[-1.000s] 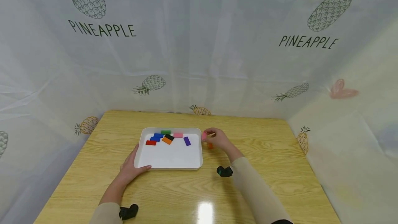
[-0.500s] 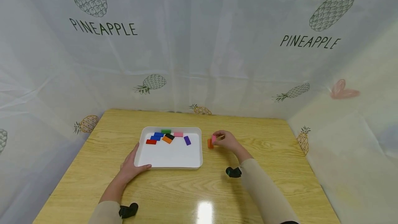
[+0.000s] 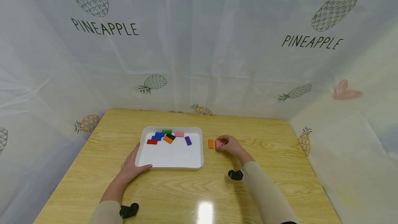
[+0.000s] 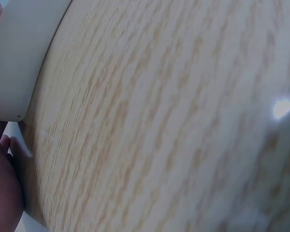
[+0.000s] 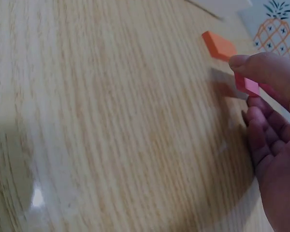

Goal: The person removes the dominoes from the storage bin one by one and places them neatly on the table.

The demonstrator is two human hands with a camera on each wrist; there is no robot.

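In the head view a white tray (image 3: pixel 169 156) lies on the wooden table. My left hand (image 3: pixel 130 167) holds its near left corner, thumb at the near rim and fingers along the left side. In the left wrist view, the tray's outer wall (image 4: pixel 17 63) fills the upper left. My right hand (image 3: pixel 231 146) pinches a small pink block (image 3: pixel 218 143) between thumb and fingers, right of the tray. Just left of it, an orange block (image 3: pixel 210 143) lies on the table. The right wrist view shows the pink block (image 5: pixel 246 85) beneath the thumb.
Inside the tray, toward its back, lie a red block (image 3: pixel 152 141), blue blocks (image 3: pixel 157 138), a green block (image 3: pixel 167 131), a black block (image 3: pixel 170 136), another orange block (image 3: pixel 168 140), another pink block (image 3: pixel 179 134) and a purple block (image 3: pixel 188 140). A pineapple-print sheet (image 3: pixel 199 61) hangs behind the table.
My right hand has carried the pink block from the tray's right edge, past the orange block, to its right side, uncovering the orange block. My left hand stays at the tray corner.
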